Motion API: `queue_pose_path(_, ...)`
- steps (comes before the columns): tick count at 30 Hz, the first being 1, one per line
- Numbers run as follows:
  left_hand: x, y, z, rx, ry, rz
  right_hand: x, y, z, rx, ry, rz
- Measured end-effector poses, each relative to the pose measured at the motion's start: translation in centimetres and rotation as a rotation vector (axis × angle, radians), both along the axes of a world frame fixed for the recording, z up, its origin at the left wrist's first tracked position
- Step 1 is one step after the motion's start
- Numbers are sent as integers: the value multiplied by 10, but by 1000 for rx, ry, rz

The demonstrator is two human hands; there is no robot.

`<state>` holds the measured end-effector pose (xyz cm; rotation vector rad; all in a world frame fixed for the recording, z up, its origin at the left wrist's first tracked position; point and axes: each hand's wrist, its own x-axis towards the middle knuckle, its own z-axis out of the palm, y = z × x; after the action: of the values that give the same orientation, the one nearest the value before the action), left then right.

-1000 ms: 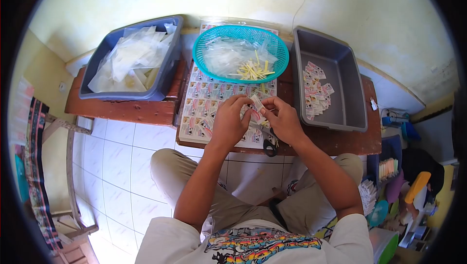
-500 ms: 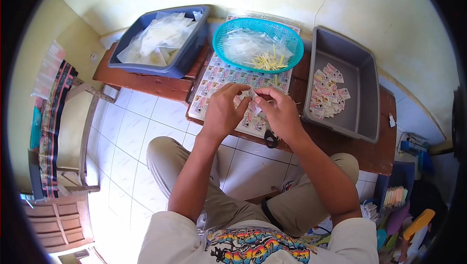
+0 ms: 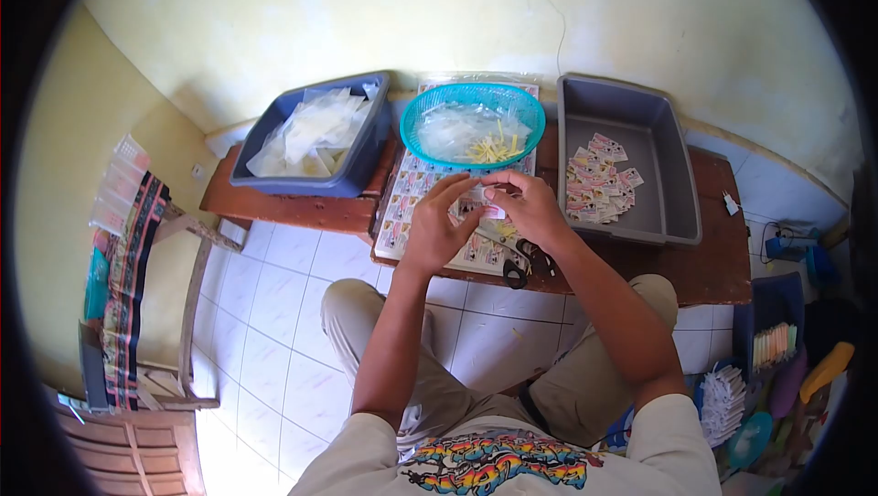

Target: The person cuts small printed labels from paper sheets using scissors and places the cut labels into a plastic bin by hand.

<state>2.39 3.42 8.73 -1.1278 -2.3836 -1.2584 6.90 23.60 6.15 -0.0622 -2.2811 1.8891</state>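
Observation:
My left hand (image 3: 443,220) and my right hand (image 3: 528,207) meet above the printed sheets (image 3: 399,213), both closed on a small printed label (image 3: 490,208). Fingertips partly cover the label. Scissors with black handles (image 3: 515,273) lie just below my right hand at the bench edge. Behind my hands, a turquoise basket (image 3: 409,141) holds clear plastic bags (image 3: 455,130) and thin yellow strips (image 3: 494,149). A grey tray (image 3: 666,208) to the right contains a pile of cut labels (image 3: 599,187).
On the left of the wooden bench (image 3: 297,210) stands a blue-grey tub (image 3: 350,187) of translucent packets (image 3: 315,130). A white plug (image 3: 731,203) lies at the bench's right end. Below it is a dark crate (image 3: 777,299) with bundled items.
The view has shifted and tilted. My two hands stay close together over the sheets, and the label between their fingers has turned.

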Motion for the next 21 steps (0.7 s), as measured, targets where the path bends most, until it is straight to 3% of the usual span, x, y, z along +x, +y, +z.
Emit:
queue_pose_path(3, 2, -5, 2, -6, 6, -78, -2, 2, 2, 80, 65, -39)
queue_pose_path(7, -1, -9, -10, -25, -8, -72, 3, 2, 2, 168, -76, -25)
queue_pose_path(11, -3, -10, -6, -53, -60, -67, 2, 2, -6, 42, -72, -23)
queue_pose_path(16, -5, -5, -4, 8, 76, -143, -3, 4, -17, -28, 23, -60)
queue_pose_path(21, -14, -2, -11, 11, 45, -105, 4, 3, 3, -181, -188, -38)
